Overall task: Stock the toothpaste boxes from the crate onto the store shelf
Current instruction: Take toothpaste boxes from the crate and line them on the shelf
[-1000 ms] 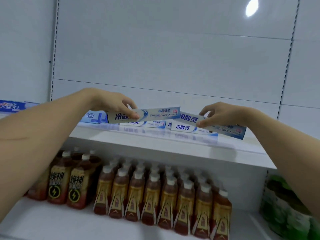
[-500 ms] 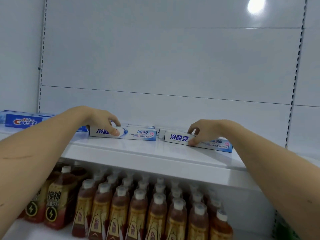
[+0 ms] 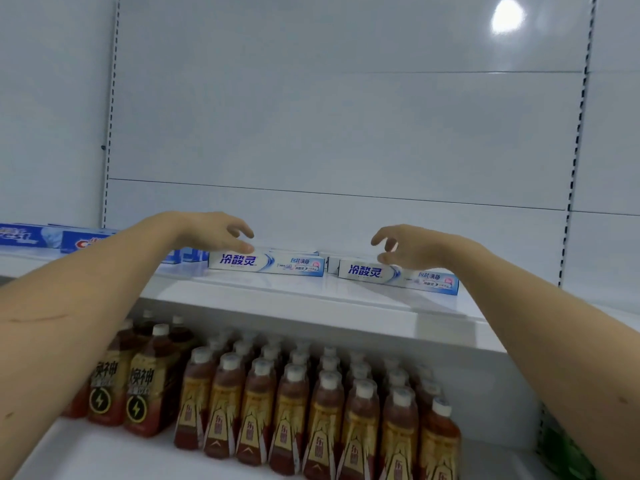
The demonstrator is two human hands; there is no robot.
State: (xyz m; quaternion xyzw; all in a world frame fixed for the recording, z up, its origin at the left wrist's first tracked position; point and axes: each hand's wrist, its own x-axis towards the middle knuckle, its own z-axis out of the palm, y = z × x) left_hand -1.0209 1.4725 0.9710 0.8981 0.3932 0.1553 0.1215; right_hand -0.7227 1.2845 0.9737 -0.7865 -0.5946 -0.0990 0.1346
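Observation:
Two white-and-blue toothpaste boxes lie flat on the white store shelf (image 3: 311, 306). The left toothpaste box (image 3: 266, 264) rests in front of other boxes; my left hand (image 3: 214, 232) hovers just above its left end, fingers apart, holding nothing. The right toothpaste box (image 3: 398, 277) lies a little further right; my right hand (image 3: 412, 249) is lifted just over its middle, fingers spread and curled, not gripping it. The crate is out of view.
Blue Crest boxes (image 3: 52, 237) line the shelf at far left. On the lower shelf stand rows of brown drink bottles (image 3: 294, 410) and darker bottles with lightning labels (image 3: 135, 393). Green items (image 3: 568, 455) sit at bottom right. Bare shelf lies right of the boxes.
Both hands carried a box down onto the shelf, pressed it there, then let go and lifted with fingers spread. Both boxes now lie free on the shelf.

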